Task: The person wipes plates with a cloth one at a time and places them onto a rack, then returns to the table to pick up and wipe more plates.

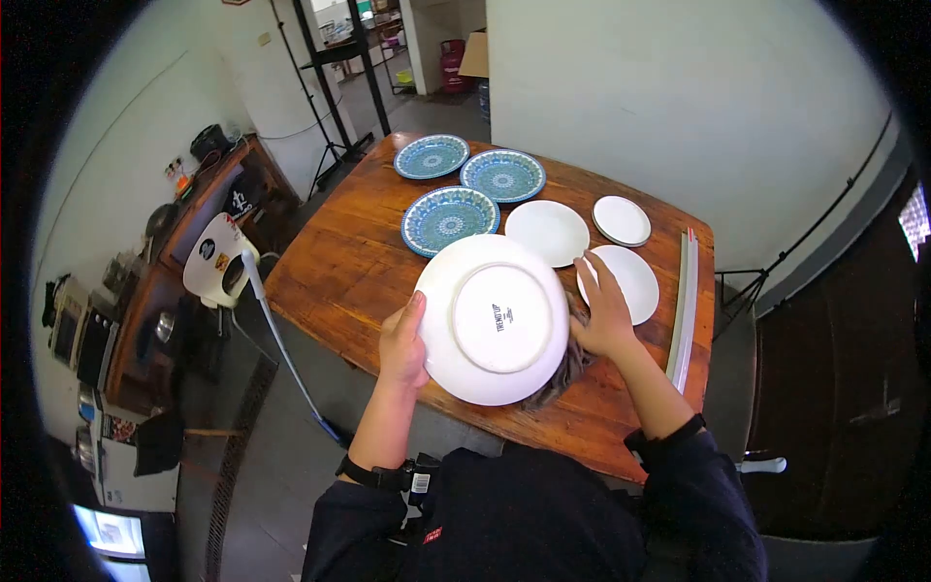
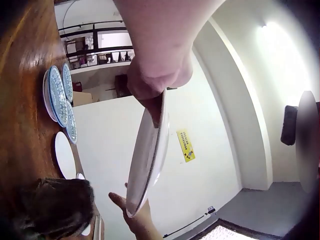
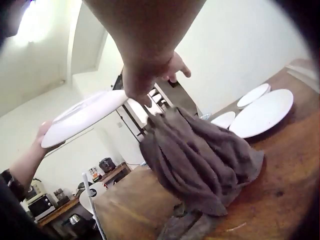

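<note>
A white plate (image 1: 501, 320) is held up over the front of the table, its stamped underside facing the head camera. My left hand (image 1: 402, 344) grips its left rim, thumb on the underside; the left wrist view shows the plate (image 2: 150, 155) nearly edge-on. At the opposite rim is my right hand (image 1: 606, 315), several fingers extended. A grey-brown cloth (image 3: 195, 155) hangs in folds from the right hand (image 3: 147, 80), near the plate's edge. In the head view the plate hides part of the cloth (image 1: 562, 380).
Several blue patterned plates (image 1: 451, 221) sit at the back left of the wooden table (image 1: 330, 262). White plates (image 1: 547, 233) and a small stacked pair (image 1: 622, 221) lie right of them. Long pale strips (image 1: 685, 310) run along the right edge. A white chair (image 1: 215, 257) stands left.
</note>
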Motion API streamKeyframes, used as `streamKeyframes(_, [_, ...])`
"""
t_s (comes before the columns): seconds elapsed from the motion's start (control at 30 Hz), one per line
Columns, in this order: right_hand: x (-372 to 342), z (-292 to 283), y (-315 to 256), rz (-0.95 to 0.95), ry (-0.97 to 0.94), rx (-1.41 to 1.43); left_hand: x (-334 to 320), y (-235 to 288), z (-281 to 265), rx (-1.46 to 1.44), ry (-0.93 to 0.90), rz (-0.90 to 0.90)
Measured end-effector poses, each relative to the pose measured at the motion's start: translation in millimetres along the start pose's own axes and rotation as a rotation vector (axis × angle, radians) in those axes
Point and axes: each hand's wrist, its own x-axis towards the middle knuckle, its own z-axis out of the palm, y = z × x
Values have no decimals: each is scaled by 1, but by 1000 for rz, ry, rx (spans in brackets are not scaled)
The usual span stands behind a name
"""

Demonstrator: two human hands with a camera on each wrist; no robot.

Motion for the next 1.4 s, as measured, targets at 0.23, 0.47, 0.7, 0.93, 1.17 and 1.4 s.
streamKeyframes(0.23, [7,6,-29,-609,286,130,-11,11,-23,-86,-7,-192])
streamKeyframes(0.47, [25,22,-89,-801,281,279,-32,33,-74,253,90,-133])
streamKeyframes(0.7, [22,76,-165,-851,-223,382,-138,98,-152,683,-106,610])
streamKeyframes(0.93, [-6,141,-352,-301,-901,1234,-269,161,-243,750,432,585])
streamKeyframes(1.17, [-80,202,-518,-204,-1410,1246,-433,170,-332,609,1054,479])
streamKeyframes(1.4, [-133,296,-627,-443,-1423,1192,-621,61,-361,359,1856,186])
